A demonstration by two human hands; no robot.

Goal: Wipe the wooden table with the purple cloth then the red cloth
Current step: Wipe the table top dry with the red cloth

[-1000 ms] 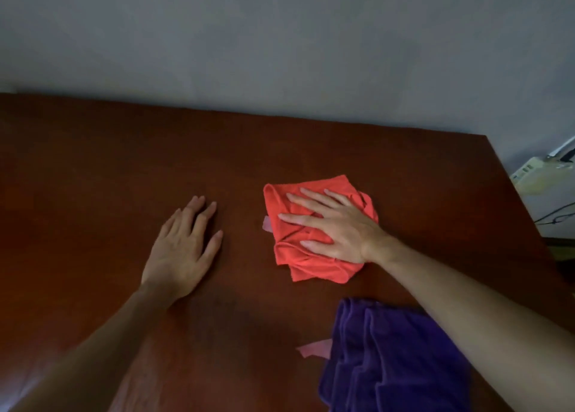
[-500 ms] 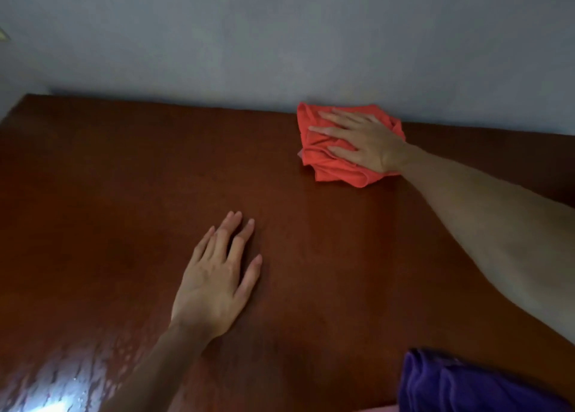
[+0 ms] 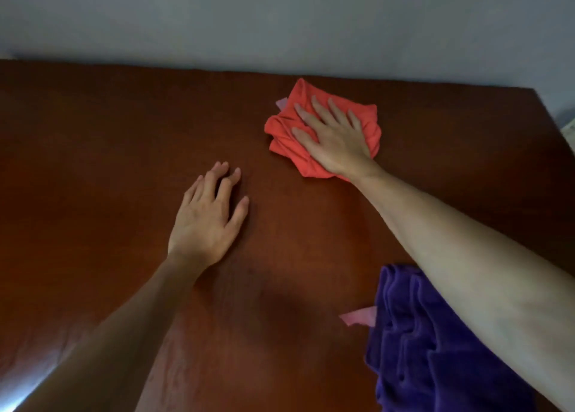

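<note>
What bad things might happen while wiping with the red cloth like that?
1. The red cloth is bunched under the flat right hand, so it may wipe unevenly and miss patches.
2. The right forearm passes just above the purple cloth lying near the table edge; a pull back might drag it off.
3. The left hand rests flat on the wood and could leave smudges on wiped areas.

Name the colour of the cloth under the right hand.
Red-orange; the cloth shows clearly in the head view.
</note>
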